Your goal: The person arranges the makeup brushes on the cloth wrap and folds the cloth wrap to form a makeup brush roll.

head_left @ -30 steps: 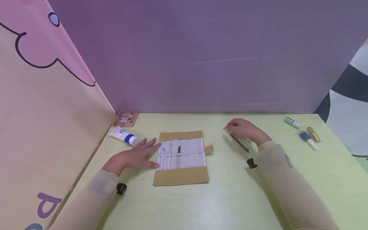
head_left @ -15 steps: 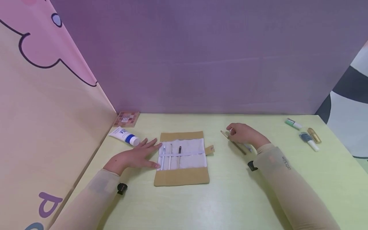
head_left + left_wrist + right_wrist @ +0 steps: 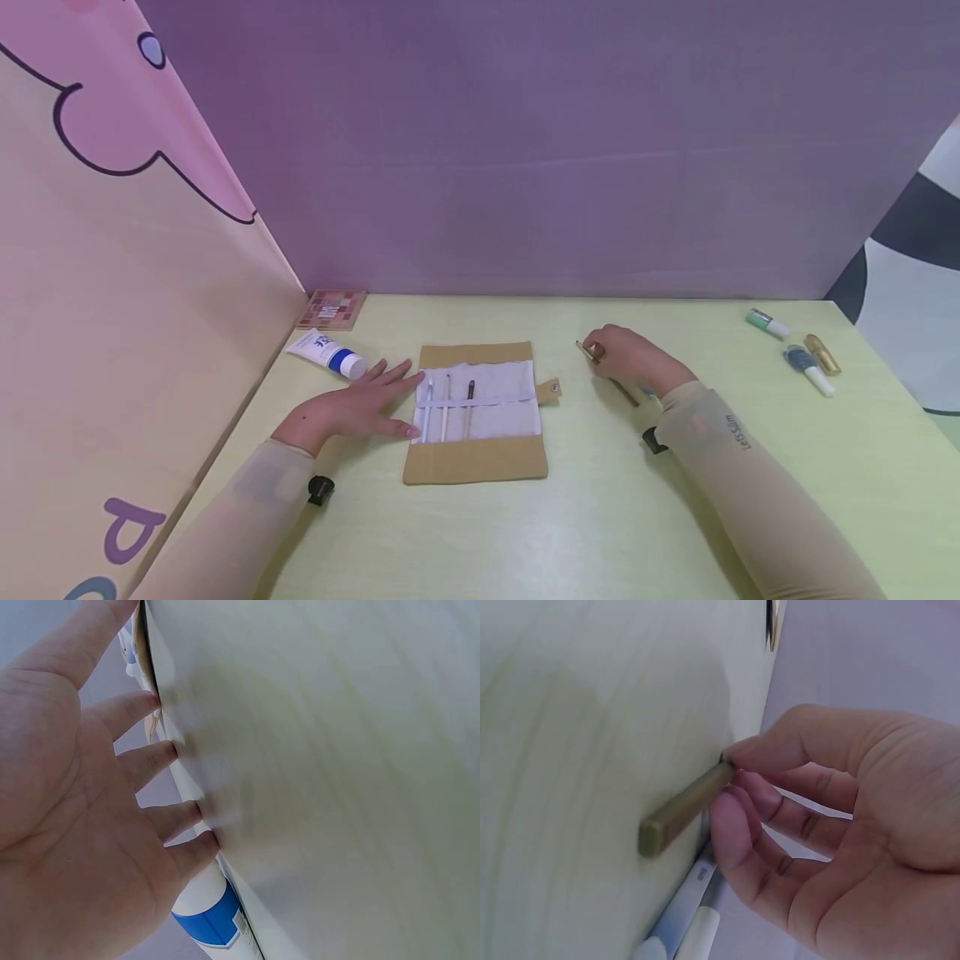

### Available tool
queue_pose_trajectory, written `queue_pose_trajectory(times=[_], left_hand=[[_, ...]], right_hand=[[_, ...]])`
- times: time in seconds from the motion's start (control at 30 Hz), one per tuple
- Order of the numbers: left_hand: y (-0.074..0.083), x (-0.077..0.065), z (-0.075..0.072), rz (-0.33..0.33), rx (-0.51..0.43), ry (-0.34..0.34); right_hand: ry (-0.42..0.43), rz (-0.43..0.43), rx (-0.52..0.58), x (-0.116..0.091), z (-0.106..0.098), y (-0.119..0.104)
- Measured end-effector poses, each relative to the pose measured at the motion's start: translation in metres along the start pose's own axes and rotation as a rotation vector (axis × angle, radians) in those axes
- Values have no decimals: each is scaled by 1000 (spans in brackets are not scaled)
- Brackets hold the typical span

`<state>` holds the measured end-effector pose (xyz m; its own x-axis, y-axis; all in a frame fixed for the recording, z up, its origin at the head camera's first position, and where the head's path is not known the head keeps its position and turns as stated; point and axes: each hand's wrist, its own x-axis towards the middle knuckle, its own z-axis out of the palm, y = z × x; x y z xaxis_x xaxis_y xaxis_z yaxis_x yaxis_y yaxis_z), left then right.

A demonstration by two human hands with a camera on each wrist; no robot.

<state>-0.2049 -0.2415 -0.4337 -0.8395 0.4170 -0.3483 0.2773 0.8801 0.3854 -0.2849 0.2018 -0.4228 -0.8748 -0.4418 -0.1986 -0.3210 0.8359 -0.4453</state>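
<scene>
The left hand [image 3: 348,414] lies spread, thumb and forefinger on the left edge of the open pouch [image 3: 476,461], apparently to steady it, while the right hand [image 3: 632,357], well to its right, pinches a brown pencil [image 3: 688,807] between thumb and fingertips, probably because it is slim.
</scene>
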Motion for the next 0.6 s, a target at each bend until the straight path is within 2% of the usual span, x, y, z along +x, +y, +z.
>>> queue_pose_trajectory(times=[0.4,0.6], left_hand=[[-1,1,-2,-15,-4,-4],[2,0,-3,-8,-14,-10]], right_hand=[[1,-68,-99,11,2,-7],[11,-50,-118,14,3,-11]])
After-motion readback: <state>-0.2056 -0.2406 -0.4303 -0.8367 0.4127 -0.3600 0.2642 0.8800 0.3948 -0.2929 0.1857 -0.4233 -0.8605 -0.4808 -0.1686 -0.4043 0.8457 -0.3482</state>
